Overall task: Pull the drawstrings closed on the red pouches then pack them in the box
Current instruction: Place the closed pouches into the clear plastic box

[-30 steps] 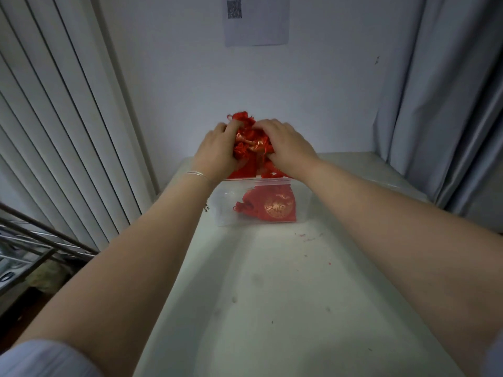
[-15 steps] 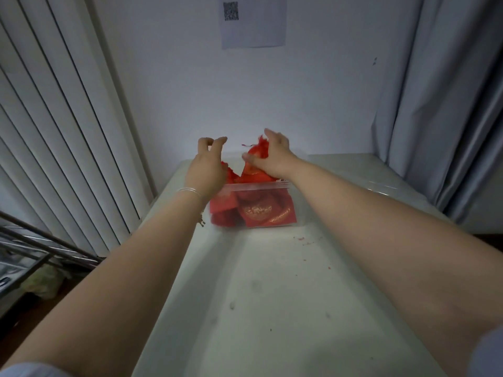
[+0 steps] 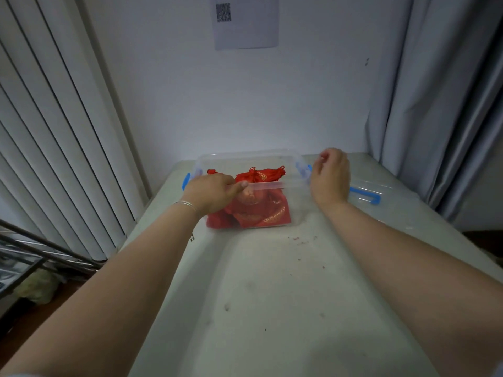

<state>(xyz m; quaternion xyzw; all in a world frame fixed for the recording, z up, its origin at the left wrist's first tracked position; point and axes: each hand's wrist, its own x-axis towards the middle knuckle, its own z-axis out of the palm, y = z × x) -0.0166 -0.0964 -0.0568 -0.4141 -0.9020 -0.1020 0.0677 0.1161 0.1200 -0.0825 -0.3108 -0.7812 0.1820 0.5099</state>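
Red satin drawstring pouches (image 3: 253,210) with gold print now all lie inside the clear plastic box (image 3: 272,161) with blue clip handles, which sits at the far edge of the pale grey table (image 3: 272,295), toward its far left corner. A second ago both hands held a bunch of these pouches above the box; half a second ago the bunch was going down into it. Now nothing red is left in either hand.

The left hand (image 3: 211,193) has dropped to the near rim of the box at its left end, fingers curled over the rim and thumb lying along it, so it grips the box itself. The right hand (image 3: 330,176) has drawn away to the right end of the box and hangs just beside the blue handle, fingers loosely curled and holding nothing.

Past the right hand, near the table's right edge, lies a clear plastic lid (image 3: 373,190) with a blue clip. I judge the packing step done, since I see no pouches loose on the table. Whether every drawstring is pulled tight I cannot tell through the box wall.
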